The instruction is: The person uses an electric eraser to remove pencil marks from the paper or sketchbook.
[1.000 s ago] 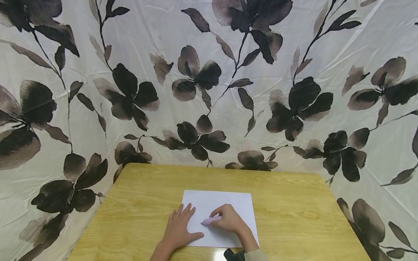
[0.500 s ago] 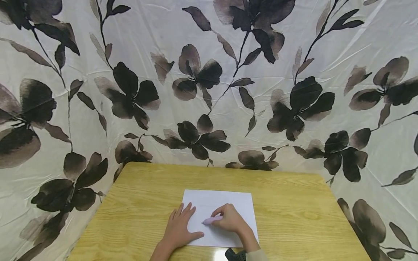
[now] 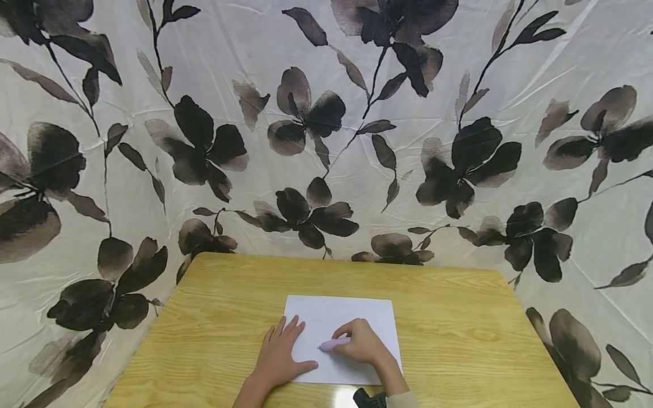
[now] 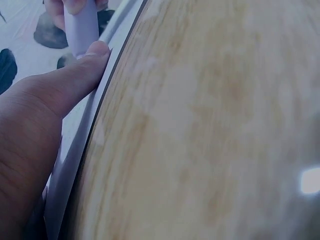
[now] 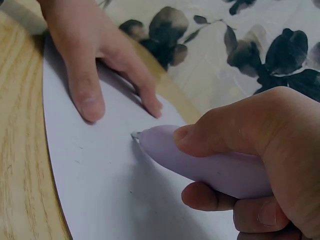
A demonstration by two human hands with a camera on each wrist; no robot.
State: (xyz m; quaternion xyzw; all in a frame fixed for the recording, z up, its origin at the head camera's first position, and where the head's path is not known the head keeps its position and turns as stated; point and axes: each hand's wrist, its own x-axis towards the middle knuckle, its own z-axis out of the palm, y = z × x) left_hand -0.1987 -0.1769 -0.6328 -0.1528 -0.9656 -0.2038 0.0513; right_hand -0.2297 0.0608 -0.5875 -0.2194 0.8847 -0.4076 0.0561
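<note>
A white sheet of paper (image 3: 352,311) lies on the wooden table in the head view. My left hand (image 3: 278,357) rests flat on the sheet's left side, fingers spread and thumb pointing right. On the right half, my right hand (image 3: 359,343) grips a chunky lavender pen (image 3: 334,343) between thumb and fingers. In the right wrist view the pen (image 5: 200,162) is thick and tilted low, its small metal tip at the paper (image 5: 105,175). A few tiny dark marks show on the sheet there. The left wrist view has my left thumb (image 4: 75,80) near the paper's edge.
The yellow wooden table (image 3: 459,340) surrounds the sheet on every side. A cloth (image 3: 326,113) printed with dark flowers hangs behind and beside it. A black device (image 3: 368,398) sits at my right wrist, by a beige sleeve (image 3: 403,400).
My right hand and the pen have shifted slightly to the right over the paper. My left hand stays in place on the sheet.
</note>
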